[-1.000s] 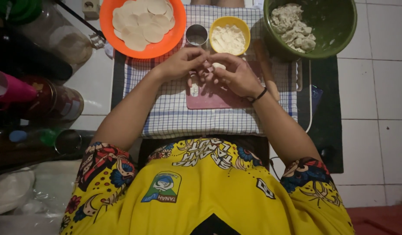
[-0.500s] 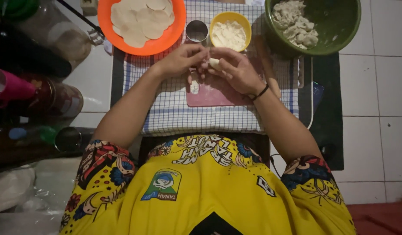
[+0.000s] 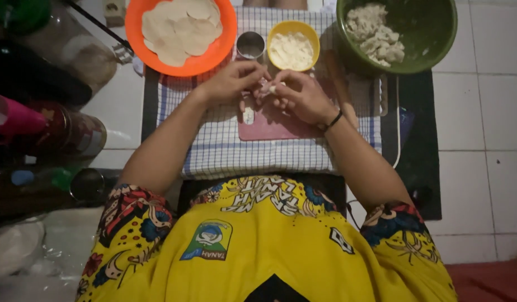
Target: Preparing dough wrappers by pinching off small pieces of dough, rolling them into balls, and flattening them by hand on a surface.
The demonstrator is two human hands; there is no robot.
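A small dough wrapper (image 3: 268,88) is pinched between the left hand (image 3: 230,83) and right hand (image 3: 299,96), above the pink cutting board (image 3: 275,124). Sealing of a filled dumpling is probably in hand; further pleating along its edge is called for.

White tiled floor (image 3: 482,112) with dark grout lines, dim light, black mat (image 3: 418,140), red patch (image 3: 488,282) at lower right
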